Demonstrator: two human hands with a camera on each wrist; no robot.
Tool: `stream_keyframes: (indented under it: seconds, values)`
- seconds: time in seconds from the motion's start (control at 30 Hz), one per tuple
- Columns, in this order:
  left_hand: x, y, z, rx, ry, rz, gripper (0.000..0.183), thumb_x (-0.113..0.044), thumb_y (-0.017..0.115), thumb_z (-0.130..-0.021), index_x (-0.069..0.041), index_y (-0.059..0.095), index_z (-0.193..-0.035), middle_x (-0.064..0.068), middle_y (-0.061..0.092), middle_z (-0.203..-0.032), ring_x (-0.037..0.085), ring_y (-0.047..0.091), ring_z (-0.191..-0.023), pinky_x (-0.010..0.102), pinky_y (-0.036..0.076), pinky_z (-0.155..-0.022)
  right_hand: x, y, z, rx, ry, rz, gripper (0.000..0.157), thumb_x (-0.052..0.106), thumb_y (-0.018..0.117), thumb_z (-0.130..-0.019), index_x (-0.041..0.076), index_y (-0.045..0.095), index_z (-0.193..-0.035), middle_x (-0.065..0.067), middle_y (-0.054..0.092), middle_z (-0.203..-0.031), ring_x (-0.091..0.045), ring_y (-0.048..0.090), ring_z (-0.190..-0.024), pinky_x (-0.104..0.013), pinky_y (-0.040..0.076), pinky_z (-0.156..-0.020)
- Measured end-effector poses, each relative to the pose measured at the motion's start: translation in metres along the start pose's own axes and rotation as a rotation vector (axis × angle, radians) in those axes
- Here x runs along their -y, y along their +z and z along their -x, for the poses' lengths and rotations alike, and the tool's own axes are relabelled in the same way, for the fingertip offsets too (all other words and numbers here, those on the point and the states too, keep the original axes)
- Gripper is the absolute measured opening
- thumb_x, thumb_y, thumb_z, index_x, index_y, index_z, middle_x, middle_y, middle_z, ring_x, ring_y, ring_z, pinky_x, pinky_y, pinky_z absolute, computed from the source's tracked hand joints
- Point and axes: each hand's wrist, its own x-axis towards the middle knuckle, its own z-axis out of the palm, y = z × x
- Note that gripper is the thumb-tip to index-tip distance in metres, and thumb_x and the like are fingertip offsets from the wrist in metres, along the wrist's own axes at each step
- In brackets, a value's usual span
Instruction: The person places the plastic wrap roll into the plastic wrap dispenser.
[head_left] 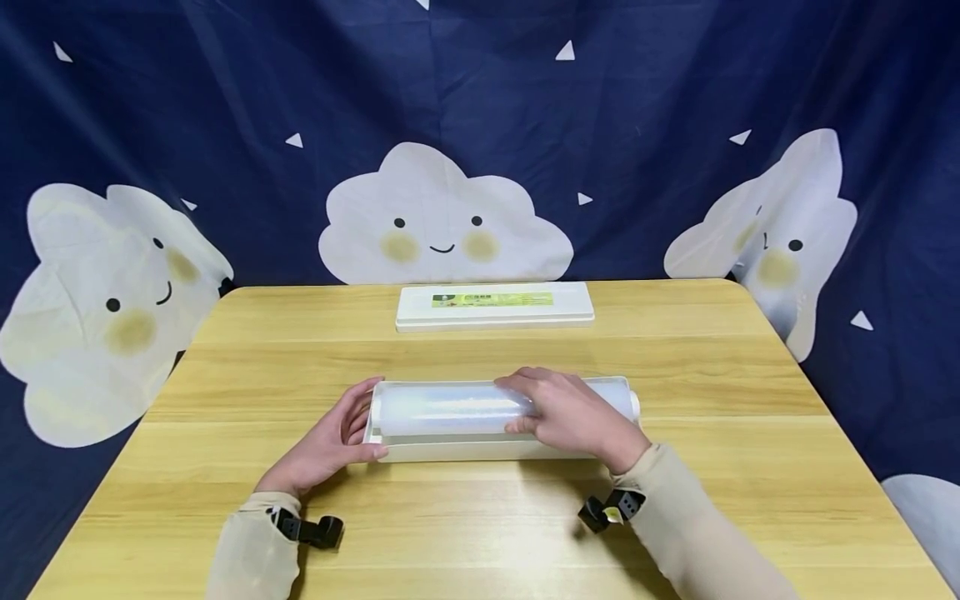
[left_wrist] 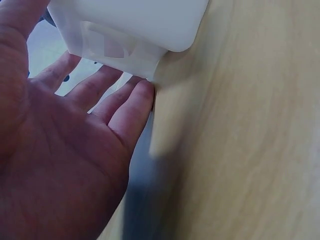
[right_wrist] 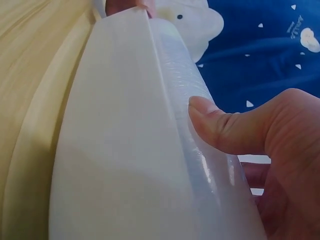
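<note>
A long white open-topped box (head_left: 480, 451) lies across the middle of the table, with a shiny clear roll of plastic wrap (head_left: 442, 408) in it. My left hand (head_left: 333, 437) holds the box's left end, thumb at the front corner and fingers behind; in the left wrist view the fingertips touch the white end wall (left_wrist: 115, 42). Over the roll's right half, my right hand (head_left: 566, 412) grips it, thumb at the front and fingers across the top and far side. In the right wrist view, the thumb presses the film of the roll (right_wrist: 175, 65) just above the box's wall (right_wrist: 115, 125).
Near the table's far edge lies a white lid (head_left: 495, 320) with a yellow-green label. The wooden table (head_left: 480, 533) has a dark blue curtain (head_left: 480, 75) with cloud prints behind it. Small black wrist cameras sit on both wrists.
</note>
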Motion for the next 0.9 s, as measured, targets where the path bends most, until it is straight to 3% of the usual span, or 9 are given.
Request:
stream_keyframes:
  seconds: [0.9]
  values:
    - [0.001,0.0,-0.002,0.005,0.011,-0.011,0.096,0.005,0.075,-0.083,-0.006,0.013,-0.155,0.02,0.03,-0.152,0.013,0.041,-0.133,0.025,0.039,-0.105,-0.008,0.016,0.002,-0.011,0.01,-0.039,0.058,0.031,0.075,-0.087,0.006,0.058,-0.137,-0.01,0.061,-0.126,-0.026,0.059,-0.114,-0.046,0.05,-0.094]
